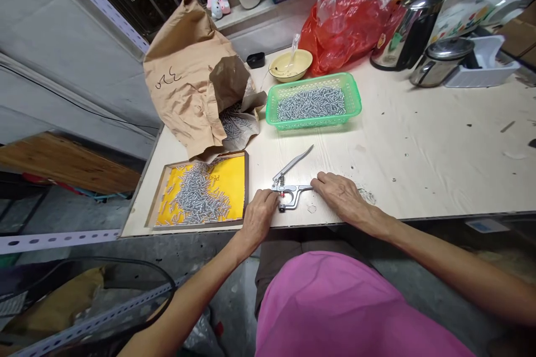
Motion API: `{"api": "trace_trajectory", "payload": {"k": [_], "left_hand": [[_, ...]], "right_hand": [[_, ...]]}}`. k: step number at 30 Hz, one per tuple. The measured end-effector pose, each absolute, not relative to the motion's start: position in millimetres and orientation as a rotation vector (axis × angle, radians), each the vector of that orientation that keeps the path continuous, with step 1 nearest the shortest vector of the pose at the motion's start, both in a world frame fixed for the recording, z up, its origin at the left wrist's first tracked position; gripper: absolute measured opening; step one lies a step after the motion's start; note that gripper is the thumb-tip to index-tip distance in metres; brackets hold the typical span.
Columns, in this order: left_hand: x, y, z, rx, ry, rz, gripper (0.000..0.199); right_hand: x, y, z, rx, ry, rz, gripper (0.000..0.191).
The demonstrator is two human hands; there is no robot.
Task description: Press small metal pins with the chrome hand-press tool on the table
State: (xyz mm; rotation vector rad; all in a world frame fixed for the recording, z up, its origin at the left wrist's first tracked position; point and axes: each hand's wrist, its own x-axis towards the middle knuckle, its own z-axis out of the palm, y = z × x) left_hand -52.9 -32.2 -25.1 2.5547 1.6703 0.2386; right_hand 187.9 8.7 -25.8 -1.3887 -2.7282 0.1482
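A pair of snap fastener pliers (293, 189) lies near the table's front edge, its upper lever raised at an angle. My right hand (341, 195) grips the end of its lower handle. At the jaw side, the fingers of my left hand (260, 213) are closed together right against the tool's head; whatever they pinch is hidden. A small red part shows between the jaws. Left of my left hand is a shallow tray (246, 184) with a yellow bottom, holding a heap of small shiny metal pins (196, 192).
Behind the pliers stands a green basket (272, 122) full of similar metal pieces. An open brown paper bag (188, 78) spills more. Farther back are a yellow bowl (299, 61), a red plastic bag (343, 28), a thermos jug (408, 28) and a metal pot (439, 64).
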Motion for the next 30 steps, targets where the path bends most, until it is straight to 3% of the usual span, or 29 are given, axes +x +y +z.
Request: {"api": "trace_trajectory", "payload": {"k": [15,23,30], "left_hand": [[-54,-28,-21,2.416,1.707,0.075,0.021],[-42,-13,-12,1.041,1.743,0.504,0.015],[-33,-18,-9,0.897,1.761,0.541,0.025]], "right_hand": [[184,5,-14,-1.387,-2.730,0.185,0.021],[183,4,-13,-1.405,-2.731,0.166,0.023],[181,4,-15,-1.431,-2.728,0.166,0.022]]}}
